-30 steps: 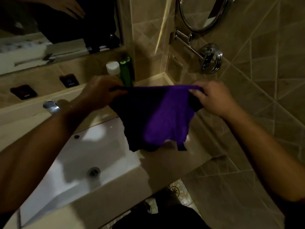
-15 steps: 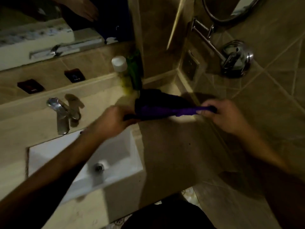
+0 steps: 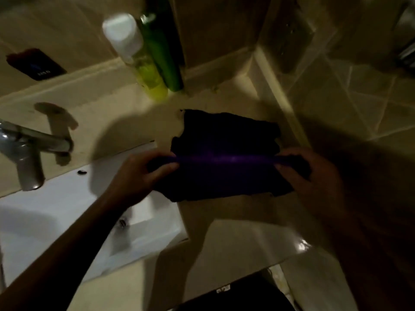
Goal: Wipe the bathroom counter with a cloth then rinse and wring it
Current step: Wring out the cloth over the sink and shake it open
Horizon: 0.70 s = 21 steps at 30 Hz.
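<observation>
A dark purple cloth (image 3: 226, 153) lies folded over on the beige bathroom counter (image 3: 242, 234), to the right of the white sink (image 3: 58, 212). My left hand (image 3: 143, 173) pinches the cloth's left end at the fold. Its right end is gripped by my right hand (image 3: 307, 173). A stretched purple ridge runs between the two hands. The cloth's far half rests flat on the counter, close to the tiled side wall. The scene is dim and the cloth looks almost black.
A chrome faucet (image 3: 27, 151) stands left of the sink. Behind the cloth, a yellow-green bottle with a white cap (image 3: 139, 57) and a dark green bottle (image 3: 164, 48) stand against the back wall. The tiled wall (image 3: 359, 90) bounds the counter on the right.
The cloth was held up spread in the air, then came down onto the counter. Both hands kept their grip on its ends and moved lower, and the view came closer to the counter.
</observation>
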### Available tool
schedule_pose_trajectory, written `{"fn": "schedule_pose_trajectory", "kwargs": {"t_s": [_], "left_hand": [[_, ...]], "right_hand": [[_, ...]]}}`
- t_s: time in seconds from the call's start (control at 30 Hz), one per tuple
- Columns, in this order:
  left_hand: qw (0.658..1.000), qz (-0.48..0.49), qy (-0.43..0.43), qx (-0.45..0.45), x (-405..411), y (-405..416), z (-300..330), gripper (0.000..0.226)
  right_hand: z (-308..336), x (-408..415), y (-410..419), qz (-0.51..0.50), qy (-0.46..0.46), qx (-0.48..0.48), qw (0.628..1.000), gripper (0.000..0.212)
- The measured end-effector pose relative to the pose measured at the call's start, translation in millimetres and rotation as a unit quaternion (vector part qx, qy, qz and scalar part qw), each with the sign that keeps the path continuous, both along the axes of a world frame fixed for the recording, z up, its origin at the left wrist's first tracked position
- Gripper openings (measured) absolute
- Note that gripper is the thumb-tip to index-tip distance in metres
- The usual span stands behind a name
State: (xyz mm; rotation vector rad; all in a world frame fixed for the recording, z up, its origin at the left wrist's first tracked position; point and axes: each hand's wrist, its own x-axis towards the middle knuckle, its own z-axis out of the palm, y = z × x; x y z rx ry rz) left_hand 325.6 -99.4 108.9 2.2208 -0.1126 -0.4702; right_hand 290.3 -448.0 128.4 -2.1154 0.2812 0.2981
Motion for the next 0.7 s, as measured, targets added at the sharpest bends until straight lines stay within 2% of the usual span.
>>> {"fn": "schedule_pose_trajectory", "kwargs": {"t_s": [0.07,0.13,0.23,0.33,0.43,0.5,0.53,0.6,0.7], "left_hand": [[1.0,0.017,-0.009,-0.001,21,-1,-1,0.015],[1.0,0.022,-0.022,-0.001,40,-1,-8,0.005],[0.999,0.023,-0.034,0.035,68,-8,-30,0.007],[0.997,0.03,-0.034,0.063,85,-18,-50,0.016],[0.991,0.009,-0.055,0.121,94,-20,-70,0.028],[0.989,0.021,-0.071,0.129,94,-19,-78,0.038],[0.987,0.029,-0.091,0.127,93,-21,-77,0.041],[0.969,0.036,-0.168,0.178,85,-21,-80,0.04],[0.939,-0.011,-0.279,0.203,71,-29,-78,0.039]], "right_hand": [[-10,15,8,-0.017,-0.014,-0.003,1.0,0.022],[-19,31,14,-0.022,-0.039,-0.028,0.999,0.021],[-37,59,23,-0.027,-0.03,-0.087,0.995,0.023],[-52,81,35,-0.038,-0.005,-0.157,0.987,0.031],[-64,98,45,-0.03,-0.001,-0.182,0.983,0.036],[-72,104,51,-0.018,0.009,-0.208,0.978,0.042],[-72,103,52,-0.017,0.002,-0.218,0.976,0.046],[-77,94,60,-0.027,-0.035,-0.233,0.971,0.054],[-81,72,66,-0.024,-0.157,-0.248,0.956,0.057]]}}
